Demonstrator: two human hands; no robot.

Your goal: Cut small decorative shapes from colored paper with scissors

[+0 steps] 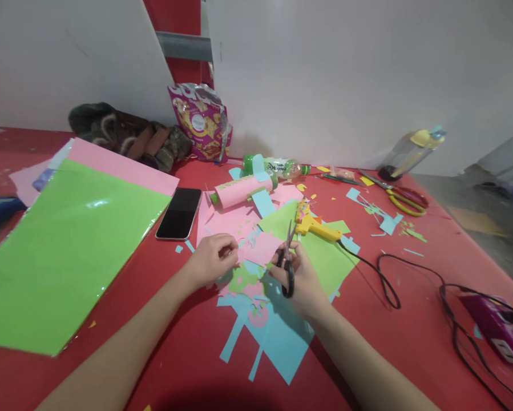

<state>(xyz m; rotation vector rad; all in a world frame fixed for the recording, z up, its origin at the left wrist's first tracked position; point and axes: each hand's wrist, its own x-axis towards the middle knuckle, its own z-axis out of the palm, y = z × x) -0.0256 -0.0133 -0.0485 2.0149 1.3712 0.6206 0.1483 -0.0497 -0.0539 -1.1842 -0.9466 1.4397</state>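
Note:
Small black-handled scissors [289,268] are held in my right hand [304,282], blades pointing up and away from me. A pink paper piece [262,246] reaches to the fingertips of that hand; whether they grip it I cannot tell. To its left, my left hand [213,260] is closed, thumb and fingers together; anything between them is too small to make out. Below both hands lie blue paper [282,337], green paper [324,262] and many cut scraps [245,279]. Just beyond stands out a pink-wrapped roll [243,191] with green ends, lying on its side.
A yellow glue gun [318,224] trails a black cord to a purple power strip [502,331]. A phone [179,214] and green sheets [80,245] lie left. Behind are a snack bag [202,123], a green bottle [277,166], large scissors [399,196] and a clear bottle [410,153].

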